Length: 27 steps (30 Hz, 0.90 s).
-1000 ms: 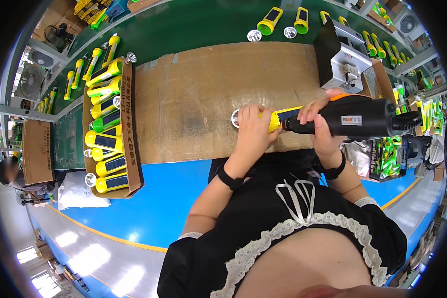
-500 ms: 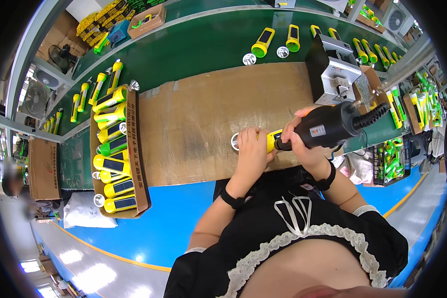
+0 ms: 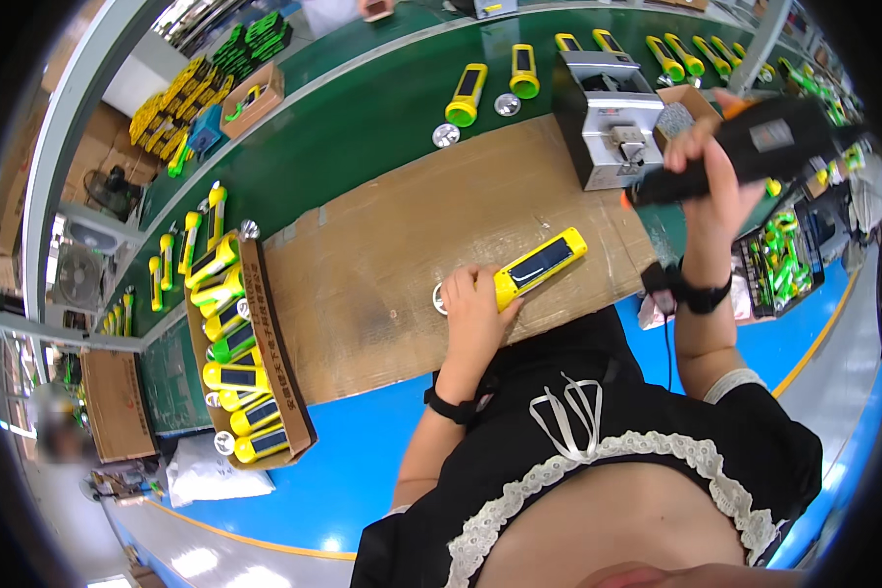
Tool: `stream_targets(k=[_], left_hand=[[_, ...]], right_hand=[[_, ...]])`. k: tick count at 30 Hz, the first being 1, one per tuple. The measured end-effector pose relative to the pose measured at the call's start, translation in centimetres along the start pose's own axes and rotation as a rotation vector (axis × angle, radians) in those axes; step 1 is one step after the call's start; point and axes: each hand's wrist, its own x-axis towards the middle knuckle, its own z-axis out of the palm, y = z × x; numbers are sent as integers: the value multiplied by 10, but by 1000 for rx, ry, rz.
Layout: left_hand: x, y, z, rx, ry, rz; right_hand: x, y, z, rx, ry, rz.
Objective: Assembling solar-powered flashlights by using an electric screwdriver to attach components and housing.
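Note:
My left hand (image 3: 473, 306) is closed round the lamp end of a yellow flashlight (image 3: 541, 265), which lies slanted on a flat cardboard sheet (image 3: 382, 279). The flashlight's dark solar panel faces up. Beside my left fingers, part of a round white-rimmed reflector (image 3: 439, 297) shows; whether it is attached is hidden. Raised off to the right, my right hand (image 3: 713, 176) grips a black electric screwdriver (image 3: 769, 137), its tip pointing left and apart from the flashlight. The tool is slightly blurred.
An open cardboard box (image 3: 282, 377) of flashlights stands at the left. A grey-black machine (image 3: 608, 122) sits behind the sheet, right of centre. Several flashlights, some with loose reflectors (image 3: 446, 134), lie on the green bench (image 3: 382, 118). A black crate (image 3: 804, 279) holds green-yellow parts.
My right hand has lifted the screwdriver off the flashlight's end, up and to the right. My left hand still holds the flashlight on the cardboard. The whole view has shifted somewhat.

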Motion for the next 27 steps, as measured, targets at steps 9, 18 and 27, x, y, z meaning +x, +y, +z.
stream_targets(k=[9,18,27], left_hand=[[1,2,-9,6,-130,-7],[3,10,-11,16,-116,-54],[-6,9,-5,83,-47,-42]], right_hand=[[32,69,-53,-262,215,-38],[42,82,-52,-394,66,141],[-33,25,6,-1,-110,270]])
